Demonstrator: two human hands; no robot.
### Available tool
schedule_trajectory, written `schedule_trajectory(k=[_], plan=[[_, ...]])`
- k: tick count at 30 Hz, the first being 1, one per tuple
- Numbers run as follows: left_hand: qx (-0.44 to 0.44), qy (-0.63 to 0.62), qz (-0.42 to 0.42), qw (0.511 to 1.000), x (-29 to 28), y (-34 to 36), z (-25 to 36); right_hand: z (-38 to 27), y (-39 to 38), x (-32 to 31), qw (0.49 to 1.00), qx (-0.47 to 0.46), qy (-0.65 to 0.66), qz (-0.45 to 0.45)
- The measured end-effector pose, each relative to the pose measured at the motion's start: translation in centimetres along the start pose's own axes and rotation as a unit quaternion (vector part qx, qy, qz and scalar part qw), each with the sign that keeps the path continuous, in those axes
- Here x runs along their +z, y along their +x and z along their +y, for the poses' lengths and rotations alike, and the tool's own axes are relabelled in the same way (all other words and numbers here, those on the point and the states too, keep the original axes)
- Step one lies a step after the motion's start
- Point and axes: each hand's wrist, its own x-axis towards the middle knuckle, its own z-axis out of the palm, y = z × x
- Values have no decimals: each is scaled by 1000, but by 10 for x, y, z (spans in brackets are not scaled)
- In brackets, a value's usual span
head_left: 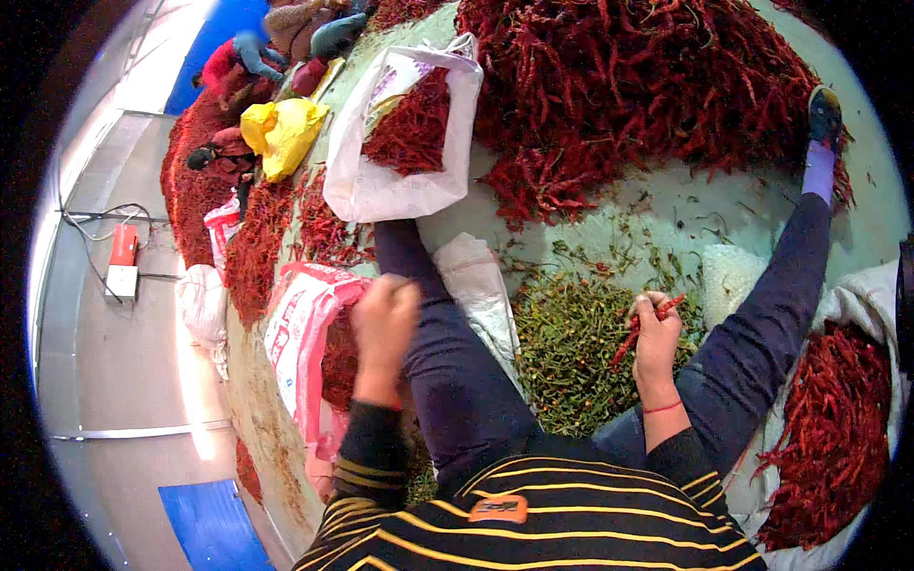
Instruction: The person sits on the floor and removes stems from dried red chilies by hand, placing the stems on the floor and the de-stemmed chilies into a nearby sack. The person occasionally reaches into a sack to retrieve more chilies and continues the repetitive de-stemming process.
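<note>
In my right hand [657, 338], the fingers are closed round some dried red chili peppers [625, 348], above a heap of green stems [578, 347] between my legs. My left hand [387, 319] is smeared by motion, so its fingers cannot be made out. It hovers at the edge of a pink and white woven sack [303, 328] with dried chilies [340, 366] inside. Past my left knee stands a white sack [400, 195], its mouth spread wide, with more red chilies [416, 133] in it.
A large pile of dried chilies [628, 86] lies ahead. At the right, a pale sack holds more chilies [838, 428]. Bubble wrap [731, 276] lies by my right leg. Other people [252, 62] sit at the far left, near a yellow bag [283, 133].
</note>
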Motion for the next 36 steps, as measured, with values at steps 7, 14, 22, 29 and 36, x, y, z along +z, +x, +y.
schedule_trajectory(k=[7,14,22,29,36], plan=[[-90,283,-25,954,-26,-68,-119,1,-1,-4,996,55,65,-23],[190,-6,-127,973,178,-8,2,8,10,-10,990,87,109,2],[263,-71,-271,923,225,-73,99,3,11,-11,988,65,143,10],[193,3,-144,971,224,6,80,-3,5,-6,990,90,109,-31],[216,113,-125,962,272,46,85,6,7,-10,996,60,50,-32]])
